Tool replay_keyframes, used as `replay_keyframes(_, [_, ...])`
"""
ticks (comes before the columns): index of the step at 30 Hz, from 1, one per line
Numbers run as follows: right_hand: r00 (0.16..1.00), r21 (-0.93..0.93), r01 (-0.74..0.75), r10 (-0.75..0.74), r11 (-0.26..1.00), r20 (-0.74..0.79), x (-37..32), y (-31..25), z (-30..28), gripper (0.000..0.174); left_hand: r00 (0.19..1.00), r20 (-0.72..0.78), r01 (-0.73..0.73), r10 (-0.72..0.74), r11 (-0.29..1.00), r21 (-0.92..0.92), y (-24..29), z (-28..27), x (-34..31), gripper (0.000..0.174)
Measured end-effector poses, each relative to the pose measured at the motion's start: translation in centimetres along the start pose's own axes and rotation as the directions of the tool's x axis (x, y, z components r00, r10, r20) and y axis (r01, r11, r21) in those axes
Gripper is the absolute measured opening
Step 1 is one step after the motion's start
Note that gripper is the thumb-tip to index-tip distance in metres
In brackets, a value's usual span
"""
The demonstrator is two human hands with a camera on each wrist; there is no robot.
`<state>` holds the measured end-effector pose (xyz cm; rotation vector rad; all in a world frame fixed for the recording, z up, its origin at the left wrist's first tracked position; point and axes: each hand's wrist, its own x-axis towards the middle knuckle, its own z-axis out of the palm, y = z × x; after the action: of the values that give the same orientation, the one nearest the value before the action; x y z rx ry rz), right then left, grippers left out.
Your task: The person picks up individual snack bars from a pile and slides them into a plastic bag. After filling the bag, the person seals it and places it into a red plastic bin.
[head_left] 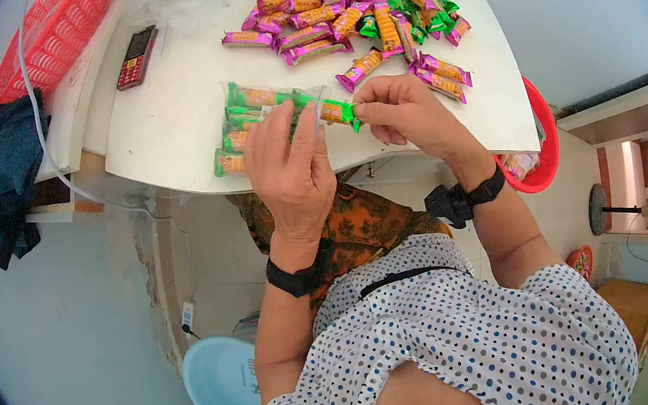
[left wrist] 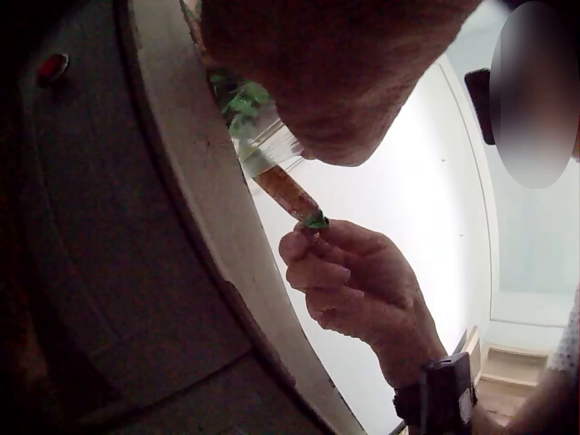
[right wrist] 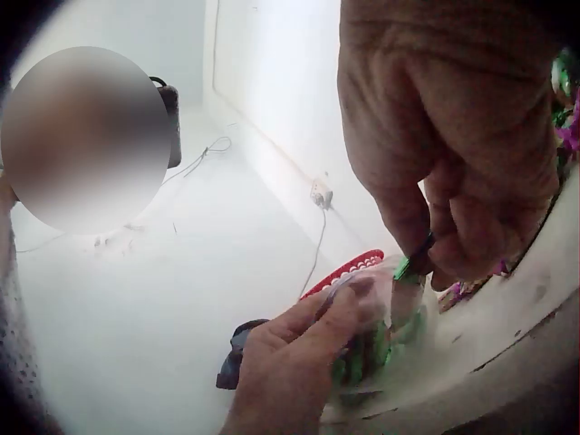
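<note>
My right hand [head_left: 415,115] pinches one end of a snack packet [head_left: 338,112] in a green-and-clear wrapper, between thumb and forefinger. The packet's other end sits in the mouth of a clear plastic bag [head_left: 320,102]. Several similar green packets [head_left: 236,141] lie stacked side by side inside that bag, near the table's front edge. My left hand [head_left: 289,158] holds the bag by its opening; thumb and fingers meet at the bag's edge in the right wrist view. In the left wrist view the packet [left wrist: 288,195] slants from the bag to the right fingertips.
A heap of purple packets [head_left: 305,35] and green packets [head_left: 439,20] covers the back of the white table [head_left: 181,131]. A phone [head_left: 137,57] and red basket [head_left: 61,40] are at left. A red tub [head_left: 547,130] stands beyond the right edge, a blue basin [head_left: 221,387] below.
</note>
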<state>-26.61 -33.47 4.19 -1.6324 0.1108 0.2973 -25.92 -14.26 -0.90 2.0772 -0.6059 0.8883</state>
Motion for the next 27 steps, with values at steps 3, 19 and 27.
replay_keyframes(3, [1.0, 0.047, 0.009, -0.01, 0.999, 0.026, 0.8, 0.3, 0.6, 0.013, 1.0, 0.017, 0.009, -0.009, 0.999, 0.034, 0.0, 0.0, -0.1, 0.029])
replay_keyframes(19, [0.928, -0.401, 0.251, -0.336, 0.881, -0.158, 4.6, 0.1, 3.4, 0.013, 0.999, 0.044, 0.001, -0.002, 0.999, 0.04, 0.2, -0.2, -0.1, 0.031])
replay_keyframes(27, [0.717, -0.545, 0.45, -0.65, 0.708, -0.253, 6.2, 1.8, 5.1, 0.019, 0.999, 0.05, 0.0, -0.002, 1.0, 0.026, 0.2, -0.2, 0.0, 0.03])
